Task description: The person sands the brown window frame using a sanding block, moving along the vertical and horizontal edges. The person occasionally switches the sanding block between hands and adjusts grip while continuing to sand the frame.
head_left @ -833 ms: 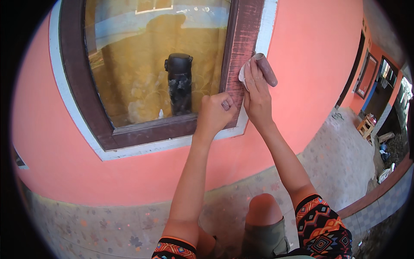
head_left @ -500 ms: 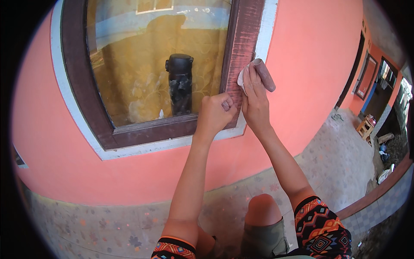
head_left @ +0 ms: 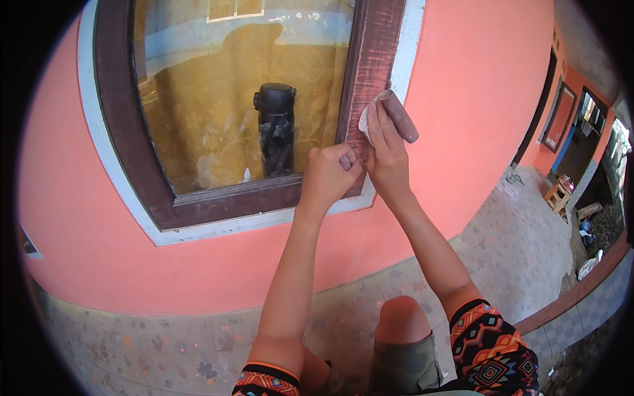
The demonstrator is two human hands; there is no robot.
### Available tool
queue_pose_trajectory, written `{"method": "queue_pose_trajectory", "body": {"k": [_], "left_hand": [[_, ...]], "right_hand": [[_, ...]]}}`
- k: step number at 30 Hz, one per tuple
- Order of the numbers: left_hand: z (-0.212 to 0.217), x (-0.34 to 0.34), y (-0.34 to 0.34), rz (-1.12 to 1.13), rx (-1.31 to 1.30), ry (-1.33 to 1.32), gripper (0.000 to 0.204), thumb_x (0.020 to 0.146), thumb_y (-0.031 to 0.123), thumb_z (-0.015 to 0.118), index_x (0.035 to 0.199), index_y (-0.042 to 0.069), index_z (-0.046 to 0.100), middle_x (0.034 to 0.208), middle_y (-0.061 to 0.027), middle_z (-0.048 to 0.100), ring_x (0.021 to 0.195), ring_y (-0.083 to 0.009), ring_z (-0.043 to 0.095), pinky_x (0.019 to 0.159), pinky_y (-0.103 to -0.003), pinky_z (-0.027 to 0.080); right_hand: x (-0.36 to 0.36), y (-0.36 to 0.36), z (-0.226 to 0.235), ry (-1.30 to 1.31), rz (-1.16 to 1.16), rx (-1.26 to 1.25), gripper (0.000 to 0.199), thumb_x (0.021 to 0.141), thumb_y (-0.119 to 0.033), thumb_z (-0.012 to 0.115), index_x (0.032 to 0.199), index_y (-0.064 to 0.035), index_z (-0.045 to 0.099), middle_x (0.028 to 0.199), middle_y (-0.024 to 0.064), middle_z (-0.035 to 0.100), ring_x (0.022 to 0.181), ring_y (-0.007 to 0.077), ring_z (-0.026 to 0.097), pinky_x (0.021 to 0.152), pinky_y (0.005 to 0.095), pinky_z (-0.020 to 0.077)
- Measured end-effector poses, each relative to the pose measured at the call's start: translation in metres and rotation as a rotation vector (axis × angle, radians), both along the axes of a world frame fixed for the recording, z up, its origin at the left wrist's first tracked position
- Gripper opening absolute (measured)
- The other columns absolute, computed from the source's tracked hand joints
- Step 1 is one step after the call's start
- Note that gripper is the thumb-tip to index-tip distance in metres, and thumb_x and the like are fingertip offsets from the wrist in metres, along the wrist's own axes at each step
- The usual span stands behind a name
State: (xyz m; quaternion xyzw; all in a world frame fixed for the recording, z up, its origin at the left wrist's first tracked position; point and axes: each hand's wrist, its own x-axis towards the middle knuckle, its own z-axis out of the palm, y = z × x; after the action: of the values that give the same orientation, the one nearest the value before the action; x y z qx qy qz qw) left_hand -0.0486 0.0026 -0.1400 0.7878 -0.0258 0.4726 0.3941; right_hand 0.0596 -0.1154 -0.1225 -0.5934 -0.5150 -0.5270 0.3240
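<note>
My right hand (head_left: 389, 158) presses a sheet of sandpaper (head_left: 399, 115) on the right post of the window frame (head_left: 374, 63). The sheet's pale side shows by my fingers, and its brownish end curls into a roll on the right. Dust whitens those fingers. The brown paint on this post is scuffed, with pinkish streaks. My left hand (head_left: 330, 173) is closed in a fist against the frame's lower right corner, just left of my right hand. No object shows in that fist; its curled fingertips look dusty.
Behind the window glass (head_left: 198, 119), which carries reflections, a black cylindrical object (head_left: 276, 129) appears before a yellowish curtain. A pale border (head_left: 247, 223) rings the frame on the pink wall (head_left: 475, 86). Far right, a small wooden stool (head_left: 558, 195) stands near a doorway.
My right hand and the sandpaper have shifted slightly left along the post. My left fist stays in the same place.
</note>
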Motion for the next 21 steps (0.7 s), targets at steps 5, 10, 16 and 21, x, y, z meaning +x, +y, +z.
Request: {"method": "queue_pose_trajectory", "body": {"k": [5, 10, 16, 21], "left_hand": [[0.0010, -0.0005, 0.0001, -0.008, 0.004, -0.011, 0.007, 0.080, 0.003, 0.078, 0.079, -0.003, 0.073, 0.072, -0.0205, 0.072, 0.067, -0.0328, 0.075, 0.067, -0.039, 0.058], [0.0003, -0.0001, 0.0000, -0.001, -0.007, 0.000, 0.007, 0.079, 0.003, 0.078, 0.080, -0.003, 0.074, 0.072, -0.0205, 0.073, 0.067, -0.0325, 0.075, 0.067, -0.039, 0.058], [0.0007, -0.0004, 0.0000, -0.004, -0.008, 0.004, 0.007, 0.080, 0.002, 0.078, 0.080, -0.003, 0.074, 0.072, -0.0204, 0.073, 0.067, -0.0319, 0.075, 0.067, -0.039, 0.058], [0.0020, -0.0010, -0.0002, 0.012, 0.012, 0.022, 0.006, 0.080, 0.001, 0.078, 0.080, -0.003, 0.074, 0.072, -0.0202, 0.073, 0.067, -0.0314, 0.075, 0.066, -0.038, 0.058]], "right_hand": [[0.0013, 0.0016, 0.0007, 0.040, -0.026, 0.051, 0.069, 0.093, 0.015, 0.060, 0.160, 0.0022, 0.050, 0.167, 0.0244, 0.047, 0.151, 0.0415, 0.051, 0.113, 0.0487, 0.0547], [0.0000, 0.0019, 0.0021, 0.065, 0.018, 0.067, 0.063, 0.099, 0.014, 0.058, 0.160, -0.0022, 0.052, 0.168, 0.0239, 0.047, 0.152, 0.0418, 0.050, 0.113, 0.0488, 0.0549], [0.0001, 0.0024, 0.0064, 0.124, -0.027, 0.122, 0.069, 0.092, 0.013, 0.063, 0.159, 0.0029, 0.050, 0.163, 0.0241, 0.052, 0.143, 0.0421, 0.058, 0.110, 0.0479, 0.0571], [0.0013, 0.0021, 0.0039, -0.010, -0.013, 0.030, 0.067, 0.092, 0.014, 0.061, 0.157, 0.0018, 0.053, 0.163, 0.0239, 0.052, 0.145, 0.0408, 0.056, 0.107, 0.0476, 0.0577]]}}
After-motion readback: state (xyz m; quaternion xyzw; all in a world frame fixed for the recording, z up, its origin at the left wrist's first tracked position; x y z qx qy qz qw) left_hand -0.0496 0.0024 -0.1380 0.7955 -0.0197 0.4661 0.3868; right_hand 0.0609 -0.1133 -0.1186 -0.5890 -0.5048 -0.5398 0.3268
